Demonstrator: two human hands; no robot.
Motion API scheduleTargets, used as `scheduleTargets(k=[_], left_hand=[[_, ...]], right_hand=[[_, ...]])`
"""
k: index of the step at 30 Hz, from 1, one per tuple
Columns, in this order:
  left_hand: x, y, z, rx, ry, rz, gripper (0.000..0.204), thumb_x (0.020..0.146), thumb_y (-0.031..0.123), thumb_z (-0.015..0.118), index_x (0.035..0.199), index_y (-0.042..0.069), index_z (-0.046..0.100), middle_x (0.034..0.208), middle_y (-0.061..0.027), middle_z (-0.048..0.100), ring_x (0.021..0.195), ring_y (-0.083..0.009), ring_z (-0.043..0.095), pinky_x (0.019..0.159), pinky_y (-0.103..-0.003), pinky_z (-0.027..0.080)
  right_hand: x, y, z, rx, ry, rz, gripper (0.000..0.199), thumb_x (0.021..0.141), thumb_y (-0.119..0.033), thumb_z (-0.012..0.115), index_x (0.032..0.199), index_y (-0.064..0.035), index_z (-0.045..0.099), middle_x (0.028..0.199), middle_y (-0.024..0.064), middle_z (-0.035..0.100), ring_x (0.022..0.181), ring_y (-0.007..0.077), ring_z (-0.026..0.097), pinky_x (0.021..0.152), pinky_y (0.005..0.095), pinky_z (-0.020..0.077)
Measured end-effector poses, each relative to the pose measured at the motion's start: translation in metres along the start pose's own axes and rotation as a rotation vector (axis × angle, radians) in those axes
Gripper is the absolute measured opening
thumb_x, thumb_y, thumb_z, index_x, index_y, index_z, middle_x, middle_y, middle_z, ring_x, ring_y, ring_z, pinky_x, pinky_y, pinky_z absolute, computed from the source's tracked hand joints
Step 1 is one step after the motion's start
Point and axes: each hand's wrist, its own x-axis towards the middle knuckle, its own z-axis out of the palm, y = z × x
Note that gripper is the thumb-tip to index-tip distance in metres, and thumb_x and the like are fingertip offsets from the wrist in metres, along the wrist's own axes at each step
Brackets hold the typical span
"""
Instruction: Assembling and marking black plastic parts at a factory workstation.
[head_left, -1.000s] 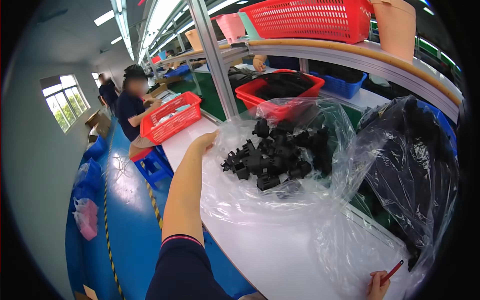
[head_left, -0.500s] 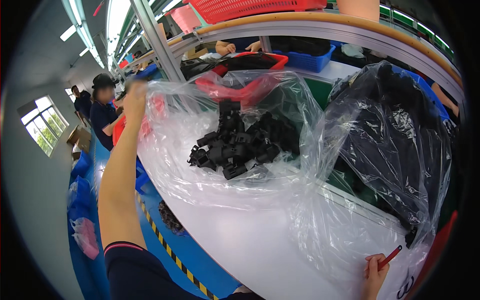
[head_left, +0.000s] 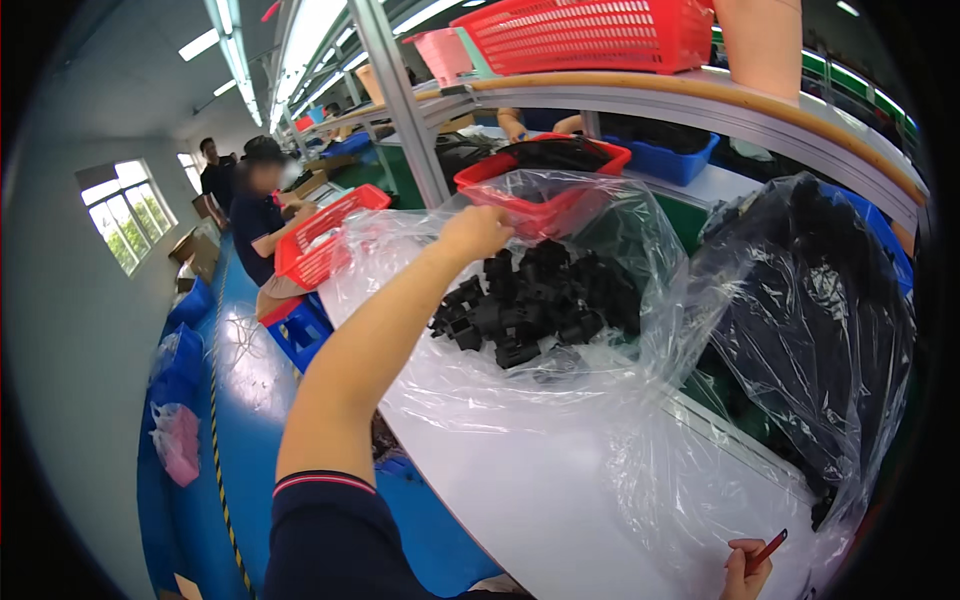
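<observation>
A pile of small black plastic parts [head_left: 540, 305] lies in an open clear plastic bag [head_left: 560, 395] on the white table. Above the pile's far left side is my left hand [head_left: 478, 232], back upward and fingers curled down near the bag's far edge. What those fingers hold, if anything, is hidden. Low at the right, my right hand [head_left: 745, 570] is closed around a slim red pen-like tool [head_left: 768, 550], its dark end pointing up and right. Beside the pile, a second clear bag [head_left: 815, 330] full of black material stands at the right.
Beyond the bag sits a red basket [head_left: 540, 205] of black items, with a blue basket [head_left: 680, 160] beside it. Another red basket [head_left: 330, 235] stands at the table's left end, near a seated person [head_left: 262, 210]. A metal post [head_left: 400, 110] and overhead shelf [head_left: 640, 90] frame the far side.
My left hand has come down and right, from high at the left to over the pile. The view has shifted left. The right hand still grips the red tool.
</observation>
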Motion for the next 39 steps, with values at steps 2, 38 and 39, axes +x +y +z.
scheduleTargets(k=[2, 38, 39], left_hand=[[-0.013, 0.001, 0.018, 0.048, 0.212, 0.064, 0.031, 0.076, 0.030, 0.062, 0.100, 0.010, 0.061, 0.091, -0.0144, 0.062, 0.089, -0.0326, 0.058, 0.077, -0.041, 0.046], [-0.212, 0.283, 0.118, -1.651, -0.484, 0.351, 0.066, 0.069, 0.008, 0.066, 0.125, 0.015, 0.032, 0.101, -0.0102, 0.040, 0.075, -0.0127, 0.051, 0.056, -0.025, 0.045], [-0.229, 0.285, 0.110, -1.749, -0.544, 0.328, 0.078, 0.071, 0.007, 0.066, 0.134, 0.018, 0.022, 0.104, -0.0121, 0.039, 0.075, -0.0139, 0.053, 0.058, -0.026, 0.046]], right_hand=[[-0.005, -0.012, 0.005, -0.084, -0.091, 0.046, 0.022, 0.082, -0.007, 0.057, 0.101, 0.0025, 0.059, 0.080, 0.0007, 0.053, 0.075, 0.0104, 0.048, 0.068, 0.0229, 0.0400], [-0.008, 0.019, -0.004, 0.359, 0.054, -0.066, 0.026, 0.088, -0.011, 0.051, 0.110, 0.0026, 0.051, 0.090, 0.0045, 0.055, 0.083, 0.0161, 0.051, 0.076, 0.0264, 0.0413], [-0.010, 0.010, 0.003, 0.391, 0.126, -0.084, 0.027, 0.089, -0.015, 0.049, 0.112, 0.0000, 0.050, 0.079, 0.0006, 0.048, 0.069, 0.0103, 0.043, 0.062, 0.0229, 0.0331]])
